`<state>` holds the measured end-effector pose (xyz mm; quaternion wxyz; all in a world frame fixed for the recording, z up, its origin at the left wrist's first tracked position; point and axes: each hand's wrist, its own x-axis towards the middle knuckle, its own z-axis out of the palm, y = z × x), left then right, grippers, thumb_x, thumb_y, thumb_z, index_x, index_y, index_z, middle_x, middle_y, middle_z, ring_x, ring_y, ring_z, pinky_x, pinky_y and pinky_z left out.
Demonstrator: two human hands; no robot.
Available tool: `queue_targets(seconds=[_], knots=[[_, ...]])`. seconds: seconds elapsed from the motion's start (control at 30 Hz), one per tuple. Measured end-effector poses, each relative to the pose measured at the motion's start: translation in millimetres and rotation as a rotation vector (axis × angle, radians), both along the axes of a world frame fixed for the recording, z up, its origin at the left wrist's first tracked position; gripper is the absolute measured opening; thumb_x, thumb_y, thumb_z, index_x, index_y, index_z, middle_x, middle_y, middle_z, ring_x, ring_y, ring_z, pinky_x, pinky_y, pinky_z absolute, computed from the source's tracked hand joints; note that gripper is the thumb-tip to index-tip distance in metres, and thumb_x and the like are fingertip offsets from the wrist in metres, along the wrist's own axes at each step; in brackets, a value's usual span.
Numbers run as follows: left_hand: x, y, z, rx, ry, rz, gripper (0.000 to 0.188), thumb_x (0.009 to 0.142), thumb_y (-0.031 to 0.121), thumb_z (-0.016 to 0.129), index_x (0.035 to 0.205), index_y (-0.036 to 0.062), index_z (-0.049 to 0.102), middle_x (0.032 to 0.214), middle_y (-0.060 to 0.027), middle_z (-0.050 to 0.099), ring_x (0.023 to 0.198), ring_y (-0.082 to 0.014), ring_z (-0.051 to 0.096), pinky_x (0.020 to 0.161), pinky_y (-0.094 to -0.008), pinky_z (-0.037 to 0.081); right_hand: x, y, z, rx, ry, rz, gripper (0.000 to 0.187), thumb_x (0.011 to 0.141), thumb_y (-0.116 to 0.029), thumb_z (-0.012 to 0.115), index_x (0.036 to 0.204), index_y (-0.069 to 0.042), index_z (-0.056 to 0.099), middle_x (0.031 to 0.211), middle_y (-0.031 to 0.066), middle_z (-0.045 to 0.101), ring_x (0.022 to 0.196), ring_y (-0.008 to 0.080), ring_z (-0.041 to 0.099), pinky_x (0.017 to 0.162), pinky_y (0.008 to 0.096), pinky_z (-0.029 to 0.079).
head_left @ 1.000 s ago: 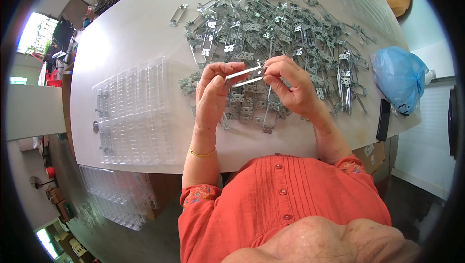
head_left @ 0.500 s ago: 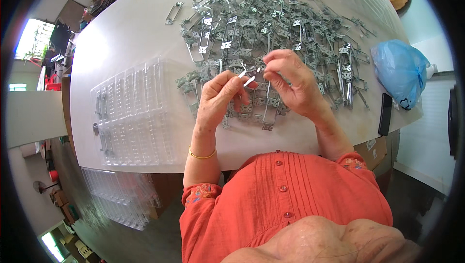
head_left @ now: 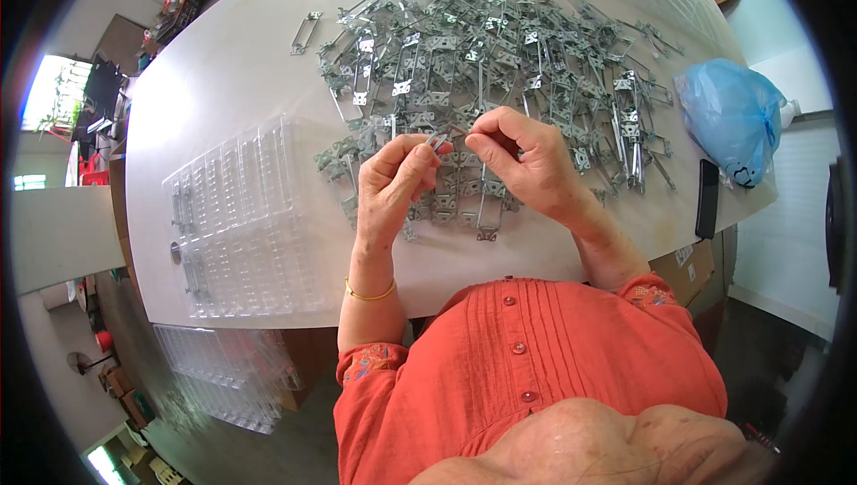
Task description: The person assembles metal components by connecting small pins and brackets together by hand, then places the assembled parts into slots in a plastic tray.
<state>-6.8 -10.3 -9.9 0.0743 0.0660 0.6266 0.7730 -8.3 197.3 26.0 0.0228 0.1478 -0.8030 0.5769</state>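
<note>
A small silvery metal piece (head_left: 436, 140) sticks out from between the thumb and fingers of my left hand (head_left: 390, 183). Close beside it, my right hand (head_left: 528, 162) is closed in a pinch, thumb against fingers; whatever lies at its fingertips is too small to make out. Both hands hover over the near part of a large heap of thin metal brackets (head_left: 444, 42), long narrow frames with plates at their ends. One bracket (head_left: 306, 33) lies apart at the heap's far left.
On the table (head_left: 214, 57), clear plastic trays (head_left: 241, 217) lie at the left, with a few brackets in the leftmost slots. More clear trays (head_left: 223, 373) stand below the table edge. A blue plastic bag (head_left: 728, 119) and a black phone (head_left: 707, 199) lie at the right.
My right hand has lowered, bringing its fingertips nearer the left hand. The left hand has shifted slightly, and the metal piece in it now points more upward.
</note>
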Motion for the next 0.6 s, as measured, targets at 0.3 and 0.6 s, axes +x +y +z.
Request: queue_targets(seconds=[0.3,0.6], knots=[[1.8,4.0,5.1,-0.094,0.087,0.047,0.019,0.101,0.013,0.06,0.101,-0.0013,0.071,0.092,-0.0039,0.07,0.065,-0.0034,0.052,0.054,-0.0178,0.04,0.2,1.4,-1.8,0.042,-0.021,-0.003,0.009,0.096,-0.011,0.067,0.101,-0.004,0.063,0.075,0.0019,0.062,0.064,0.0068,0.054,0.058,0.0256,0.046],[1.8,2.9,-1.5,-0.24,0.268,-0.041,0.01,0.094,0.003,0.064,0.089,-0.0044,0.068,0.104,-0.0075,0.068,0.071,-0.0042,0.049,0.061,-0.0203,0.04,-6.1,7.7,-4.8,-0.355,-0.423,0.155,0.02,0.102,-0.018,0.062,0.115,-0.003,0.06,0.077,-0.0008,0.062,0.065,0.0056,0.056,0.059,0.0221,0.046]])
